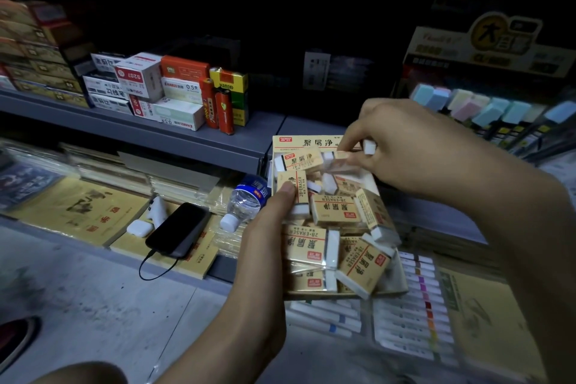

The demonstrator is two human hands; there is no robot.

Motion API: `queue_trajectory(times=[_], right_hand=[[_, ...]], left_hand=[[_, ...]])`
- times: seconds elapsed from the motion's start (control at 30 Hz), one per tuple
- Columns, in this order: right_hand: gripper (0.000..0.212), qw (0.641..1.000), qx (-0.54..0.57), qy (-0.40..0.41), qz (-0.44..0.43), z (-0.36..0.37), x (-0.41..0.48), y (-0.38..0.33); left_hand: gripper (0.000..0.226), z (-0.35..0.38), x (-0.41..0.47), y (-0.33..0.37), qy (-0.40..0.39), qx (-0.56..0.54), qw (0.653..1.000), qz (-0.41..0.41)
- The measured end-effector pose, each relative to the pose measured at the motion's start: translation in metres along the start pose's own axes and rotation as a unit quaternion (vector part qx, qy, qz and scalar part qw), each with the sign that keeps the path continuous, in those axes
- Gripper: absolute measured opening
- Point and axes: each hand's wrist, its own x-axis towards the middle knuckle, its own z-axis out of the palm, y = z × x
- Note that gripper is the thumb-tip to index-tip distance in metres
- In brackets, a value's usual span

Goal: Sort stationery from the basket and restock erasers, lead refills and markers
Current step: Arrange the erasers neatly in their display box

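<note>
The erasers (pixel 335 207) lie jumbled in an open box (pixel 307 143), held up in front of the grey shelf (pixel 187 134) with its long side running away from the person. The left hand (pixel 265 237) grips the box's near left edge, thumb curled over onto one eraser. The right hand (pixel 405 146) works the far end, nearer the shelf, pinching one wrapped eraser (pixel 343 155) between thumb and fingertips; the next move likely starts there. A water bottle (pixel 246 199) and phone (pixel 177 229) lie below, to the left
</note>
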Motion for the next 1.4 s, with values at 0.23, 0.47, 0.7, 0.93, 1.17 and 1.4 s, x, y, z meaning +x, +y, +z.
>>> queue_trajectory(times=[0.23, 0.47, 0.7, 0.93, 1.17, 1.4], right_hand=[[0.020, 0.964, 0.250, 0.067, 0.058, -0.027, -0.013, -0.010], [0.025, 0.910, 0.404, -0.034, 0.086, -0.006, -0.003, -0.013], [0.025, 0.898, 0.432, -0.061, 0.051, -0.002, -0.002, -0.017], [0.020, 0.973, 0.228, -0.002, 0.027, -0.002, -0.001, -0.014], [0.033, 0.988, 0.152, -0.041, 0.003, 0.001, 0.005, -0.024], [0.035, 0.991, 0.120, -0.055, -0.008, 0.004, 0.007, -0.025]], left_hand=[[0.037, 0.002, 0.001, 0.000, -0.006, 0.017, 1.000, 0.002], [0.037, 0.007, 0.000, -0.001, 0.001, -0.004, 1.000, 0.003], [0.040, 0.002, -0.005, -0.004, -0.015, -0.016, 1.000, 0.018], [0.040, 0.002, 0.001, 0.000, 0.010, 0.022, 1.000, 0.010], [0.034, 0.001, 0.004, -0.001, 0.000, 0.037, 0.999, 0.000], [0.039, -0.004, 0.009, -0.004, -0.016, 0.069, 0.997, 0.010]])
